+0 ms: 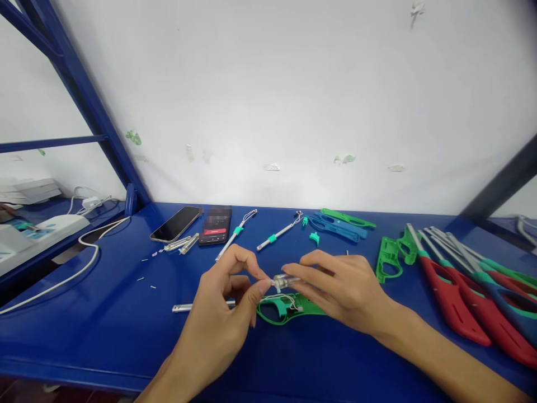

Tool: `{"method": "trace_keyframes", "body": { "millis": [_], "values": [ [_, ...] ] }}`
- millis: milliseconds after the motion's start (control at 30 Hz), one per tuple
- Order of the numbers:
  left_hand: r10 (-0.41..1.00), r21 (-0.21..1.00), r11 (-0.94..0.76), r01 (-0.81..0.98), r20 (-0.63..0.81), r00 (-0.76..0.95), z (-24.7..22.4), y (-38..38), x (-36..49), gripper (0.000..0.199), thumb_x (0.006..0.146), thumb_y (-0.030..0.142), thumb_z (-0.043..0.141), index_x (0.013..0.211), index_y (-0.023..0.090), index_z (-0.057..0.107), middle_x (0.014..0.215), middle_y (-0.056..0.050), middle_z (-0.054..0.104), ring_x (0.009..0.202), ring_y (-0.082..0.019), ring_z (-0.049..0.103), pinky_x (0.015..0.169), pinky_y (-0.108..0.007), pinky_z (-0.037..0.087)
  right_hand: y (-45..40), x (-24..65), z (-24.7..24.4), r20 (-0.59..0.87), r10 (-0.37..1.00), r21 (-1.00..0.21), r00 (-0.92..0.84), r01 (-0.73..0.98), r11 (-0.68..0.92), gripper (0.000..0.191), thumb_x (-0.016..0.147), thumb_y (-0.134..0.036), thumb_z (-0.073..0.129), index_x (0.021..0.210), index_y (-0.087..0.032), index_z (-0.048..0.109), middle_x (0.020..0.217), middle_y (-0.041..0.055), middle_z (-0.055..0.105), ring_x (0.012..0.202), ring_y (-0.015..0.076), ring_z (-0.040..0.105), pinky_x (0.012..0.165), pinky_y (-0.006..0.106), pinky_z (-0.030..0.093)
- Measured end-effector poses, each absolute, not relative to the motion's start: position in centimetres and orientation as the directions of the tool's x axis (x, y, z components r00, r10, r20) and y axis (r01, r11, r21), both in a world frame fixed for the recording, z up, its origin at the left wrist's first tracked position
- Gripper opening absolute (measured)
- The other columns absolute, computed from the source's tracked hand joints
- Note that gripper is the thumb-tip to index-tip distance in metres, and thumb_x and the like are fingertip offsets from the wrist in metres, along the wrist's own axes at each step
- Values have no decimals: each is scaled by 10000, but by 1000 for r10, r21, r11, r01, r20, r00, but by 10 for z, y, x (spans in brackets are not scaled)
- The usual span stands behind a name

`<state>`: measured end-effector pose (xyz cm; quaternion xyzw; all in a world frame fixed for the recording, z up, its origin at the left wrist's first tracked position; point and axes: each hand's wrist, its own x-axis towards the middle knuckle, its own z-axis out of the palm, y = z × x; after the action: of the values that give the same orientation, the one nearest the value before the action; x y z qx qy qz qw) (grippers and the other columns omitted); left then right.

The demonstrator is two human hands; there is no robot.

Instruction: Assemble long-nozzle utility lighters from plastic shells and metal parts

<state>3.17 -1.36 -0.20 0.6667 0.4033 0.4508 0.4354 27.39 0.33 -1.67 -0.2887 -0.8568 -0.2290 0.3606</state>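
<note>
My right hand (344,285) grips a clear lighter fuel tank (282,281) between thumb and fingers, its valve end facing left. With thumb and forefinger, my left hand (235,291) pinches a small white piece at that end; the fingertips cover most of it. Under both hands lies a green lighter half-shell (308,305), holding a teal trigger (279,307) and thin white wires. A metal lighter tube (182,308) sticks out to the left, partly behind my left hand.
Assembled lighters (455,302) are piled at the right beside green shell parts (390,257). Behind are blue shell halves (338,226), a loose teal trigger (314,239) and metal tubes with wires (279,235). Two phones (176,224), spare tanks (178,244) and a white cable (90,257) are left.
</note>
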Motion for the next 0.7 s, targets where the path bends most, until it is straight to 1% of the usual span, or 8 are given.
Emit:
{"method": "trace_keyframes", "body": {
  "millis": [100,167,233,333,500,567,700],
  "values": [
    [941,947,-290,138,256,221,-1,-17,35,262,1007,388,707,902,239,519,843,46,673,517,-72,542,508,-227,436,3,273,-16,740,332,200,-585,663,721,236,1140,-295,551,1185,-202,763,912,-7,762,568,67,619,543,233,446],
    [939,935,-322,146,295,179,-1,-20,37,258,1008,358,699,901,246,492,815,55,676,523,-78,527,516,-240,410,3,272,-16,734,321,225,-598,661,716,249,1146,-285,538,1204,-185,759,899,-7,762,595,69,641,551,233,449],
    [927,916,-364,169,341,154,-3,-22,39,235,1015,321,679,932,259,468,812,59,687,563,-96,571,533,-256,389,2,271,-16,722,300,268,-623,652,709,251,1147,-276,537,1212,-167,754,845,-14,752,587,75,637,540,247,435],
    [918,902,-387,191,357,172,-6,-22,38,225,1029,290,638,982,276,418,842,56,700,624,-128,657,547,-270,381,1,271,-16,687,279,343,-671,637,690,228,1132,-249,558,1204,-149,750,766,-25,730,558,91,614,517,280,406],
    [916,893,-381,238,329,231,-13,-18,35,221,1037,289,617,984,272,403,853,44,655,614,-133,660,543,-274,361,-1,272,-17,650,270,421,-711,632,650,211,1083,-145,576,1192,-139,755,794,-6,749,591,89,642,524,280,408],
    [919,897,-368,246,310,244,-14,-17,35,215,1045,297,610,975,266,409,855,39,637,608,-123,640,538,-269,341,-1,271,-18,646,262,443,-717,631,637,227,1077,-127,568,1200,-121,759,804,6,760,598,87,647,525,278,412],
    [919,913,-350,211,292,264,-11,-16,35,224,1054,287,588,956,265,389,828,60,601,534,-84,513,522,-248,313,-1,270,-20,647,249,463,-720,631,623,231,1065,-114,583,1213,-98,760,824,21,777,616,91,656,516,277,412]
  ]
}}
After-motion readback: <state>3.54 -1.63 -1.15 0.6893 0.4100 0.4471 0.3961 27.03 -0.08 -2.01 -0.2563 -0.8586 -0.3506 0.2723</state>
